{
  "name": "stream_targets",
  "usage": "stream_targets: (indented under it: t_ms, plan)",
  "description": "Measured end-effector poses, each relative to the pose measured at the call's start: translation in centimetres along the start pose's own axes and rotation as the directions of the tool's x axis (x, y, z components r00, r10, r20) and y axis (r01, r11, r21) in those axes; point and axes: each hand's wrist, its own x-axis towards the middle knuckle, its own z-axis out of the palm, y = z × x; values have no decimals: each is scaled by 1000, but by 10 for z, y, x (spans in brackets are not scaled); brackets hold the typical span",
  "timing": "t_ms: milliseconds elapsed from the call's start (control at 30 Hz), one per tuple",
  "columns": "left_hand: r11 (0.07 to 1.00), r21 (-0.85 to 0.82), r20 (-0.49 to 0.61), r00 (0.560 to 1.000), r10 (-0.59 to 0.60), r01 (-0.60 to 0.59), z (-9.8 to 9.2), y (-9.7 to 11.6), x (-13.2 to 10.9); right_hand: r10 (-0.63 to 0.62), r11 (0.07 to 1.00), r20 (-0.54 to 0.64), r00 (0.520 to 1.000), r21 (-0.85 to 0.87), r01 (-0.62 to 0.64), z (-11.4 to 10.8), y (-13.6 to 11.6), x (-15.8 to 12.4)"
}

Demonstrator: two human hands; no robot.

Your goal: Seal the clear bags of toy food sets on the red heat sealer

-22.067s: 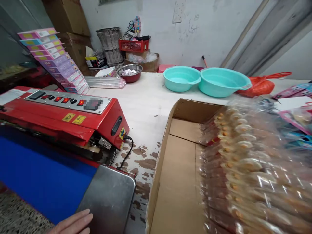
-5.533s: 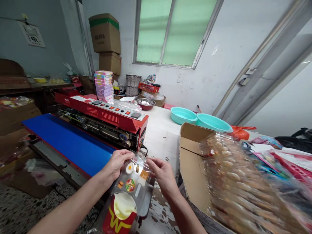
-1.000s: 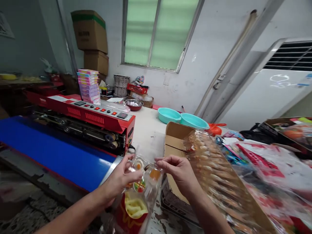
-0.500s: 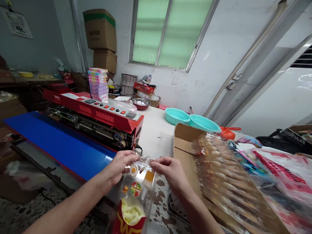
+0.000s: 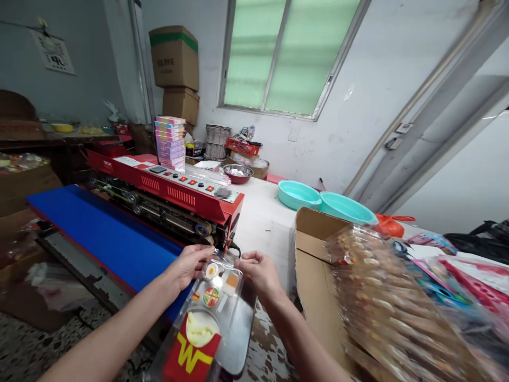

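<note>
A clear plastic bag of toy food (image 5: 210, 297) hangs tilted between my hands, its top edge toward the sealing machine. Inside it show an egg, a round pizza-like disc, a brown-and-white slab and a red fries carton with a yellow W. My left hand (image 5: 190, 268) pinches the upper left corner of the bag. At the upper right corner my right hand (image 5: 259, 273) is closed with its thumb and fingertips on the plastic. Below and right of the bag lies a grey, smooth, round-cornered surface (image 5: 240, 334), partly covered by it.
The red machine (image 5: 178, 193) with rollers and a blue belt (image 5: 107, 239) stands to the left. A cardboard box (image 5: 314, 286) holding several packed bags (image 5: 377, 297) is at my right. Behind it are turquoise basins (image 5: 298, 195) and an orange bag (image 5: 392, 225).
My hands and the bag have shifted slightly left, and the bag now leans further left at its bottom. The grey surface under it shows more. The camera view has turned a little left.
</note>
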Motion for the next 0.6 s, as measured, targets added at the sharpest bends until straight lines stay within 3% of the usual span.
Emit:
stream_targets:
  t_ms: [133, 400, 500, 600]
  plan:
    - [999, 48, -4, 1000, 13, -13, -22, 2, 6, 8, 1000, -26, 1000, 27, -7, 12, 1, 26]
    - [996, -10, -167, 982, 91, -94, -46, 11, 21, 3, 990, -29, 1000, 142, 1, 47, 14, 56]
    - [989, -11, -279, 951, 136, -144, -56, 21, 24, -43, 985, -50, 998, 166, 50, 52, 12, 50]
    - [983, 28, -390, 904, 177, -180, -73, 40, 20, -197, 976, -36, 980, 86, 200, 39, 5, 21]
